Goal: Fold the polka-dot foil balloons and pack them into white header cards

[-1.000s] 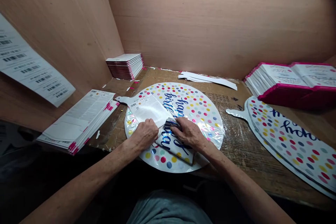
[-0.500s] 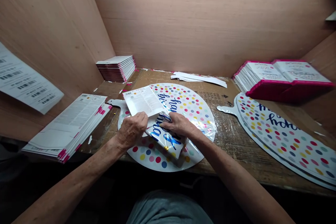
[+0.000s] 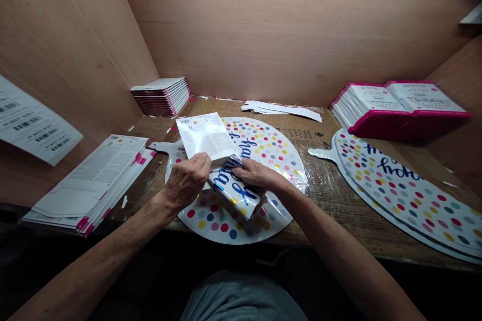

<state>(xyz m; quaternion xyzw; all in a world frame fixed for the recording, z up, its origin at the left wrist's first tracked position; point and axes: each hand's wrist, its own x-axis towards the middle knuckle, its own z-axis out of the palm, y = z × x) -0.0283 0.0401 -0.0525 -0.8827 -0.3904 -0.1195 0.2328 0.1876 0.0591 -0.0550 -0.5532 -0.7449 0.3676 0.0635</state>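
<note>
My left hand (image 3: 190,179) pinches the lower edge of a white printed paper sleeve (image 3: 206,135) that tilts up toward me. Between both hands lies a folded foil balloon (image 3: 235,193), white with dots and blue lettering. My right hand (image 3: 256,173) grips its upper end, close against the sleeve's opening. Whether the balloon's end is inside the sleeve I cannot tell, since my fingers cover it. Under them a flat, round foil balloon (image 3: 222,230) with coloured dots is spread on the table, its tail pointing left.
A stack of flat printed sleeves (image 3: 86,180) lies at left. More folded sleeves (image 3: 161,95) stand in the back left corner, and pink-edged packs (image 3: 406,105) at back right. Paper strips (image 3: 282,110) lie by the back panel. Further flat balloons (image 3: 417,200) lie at right.
The sleeve has tipped up a little, its far edge rising. The folded balloon has turned slightly, bunched closer beneath my right hand. Both hands keep their hold, and the whole view has shifted slightly.
</note>
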